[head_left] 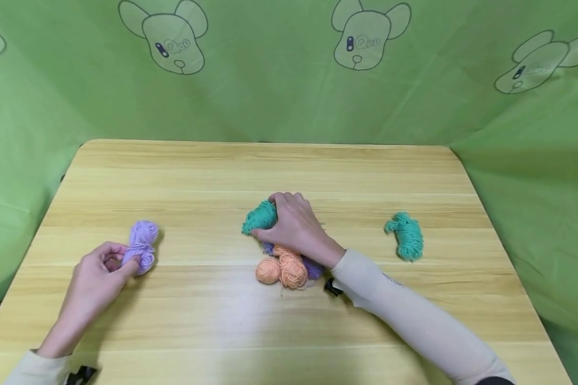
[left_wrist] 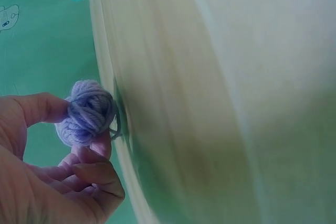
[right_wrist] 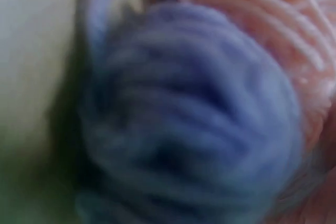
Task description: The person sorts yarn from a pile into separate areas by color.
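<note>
My left hand (head_left: 96,275) pinches a lilac skein of yarn (head_left: 142,243) between thumb and fingers at the left of the table; the left wrist view shows the same lilac yarn (left_wrist: 86,113) close up. At the middle, my right hand (head_left: 294,222) grips a green skein of yarn (head_left: 260,217), its thumb on the near side and fingers over the far side. Just below that hand lie peach yarn balls (head_left: 293,269) beside purple yarn (head_left: 313,267), partly covered by the wrist. A blurred purple ball (right_wrist: 194,108) fills most of the right wrist view.
Another green skein (head_left: 408,237) lies on the right side of the wooden table (head_left: 197,321). Green cloth (head_left: 270,101) with printed bear heads hangs behind the table and along its sides.
</note>
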Demonstrator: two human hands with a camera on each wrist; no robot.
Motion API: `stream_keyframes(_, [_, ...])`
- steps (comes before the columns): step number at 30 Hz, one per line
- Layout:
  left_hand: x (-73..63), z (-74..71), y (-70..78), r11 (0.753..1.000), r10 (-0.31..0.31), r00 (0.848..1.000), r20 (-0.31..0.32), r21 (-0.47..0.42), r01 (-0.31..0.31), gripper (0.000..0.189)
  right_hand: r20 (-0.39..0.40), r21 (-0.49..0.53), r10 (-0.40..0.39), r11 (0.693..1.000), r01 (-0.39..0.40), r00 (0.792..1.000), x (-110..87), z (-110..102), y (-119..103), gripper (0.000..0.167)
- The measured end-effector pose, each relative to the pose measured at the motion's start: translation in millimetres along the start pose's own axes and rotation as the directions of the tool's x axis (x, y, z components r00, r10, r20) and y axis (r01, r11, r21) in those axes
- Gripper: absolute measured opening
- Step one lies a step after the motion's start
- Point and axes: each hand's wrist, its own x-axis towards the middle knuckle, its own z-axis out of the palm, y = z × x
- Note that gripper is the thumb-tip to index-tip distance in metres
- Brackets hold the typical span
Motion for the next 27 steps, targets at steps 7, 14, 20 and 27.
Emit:
stream_keyframes(7, [1.1, -0.8, -2.2, 1.000, -0.008, 1.000, 0.013, 0.003, 0.007, 0.034, -0.032, -0.009, -0.032, 0.999, 0.032, 0.999, 2.5, 4.7, 0.0, 0.067])
stream_keyframes(14, [3.1, -1.3, -1.5, 0.999, -0.011, 0.999, 0.033, 0.031, 0.010, 0.036, -0.040, 0.019, -0.052, 0.998, 0.053, 0.998, 4.9, 2.5, 0.4, 0.045])
stream_keyframes(20, [7.0, -2.0, -0.7, 0.998, -0.022, 0.999, 0.044, 0.058, 0.020, 0.044, -0.031, 0.058, -0.051, 0.997, 0.053, 0.998, 6.7, -2.2, 2.5, 0.038])
stream_keyframes(27, [3.7, -2.8, -2.5, 0.998, -0.018, 0.999, 0.039, 0.057, 0.016, 0.053, -0.035, 0.134, -0.061, 0.989, 0.065, 0.998, 6.8, -3.1, 7.1, 0.032])
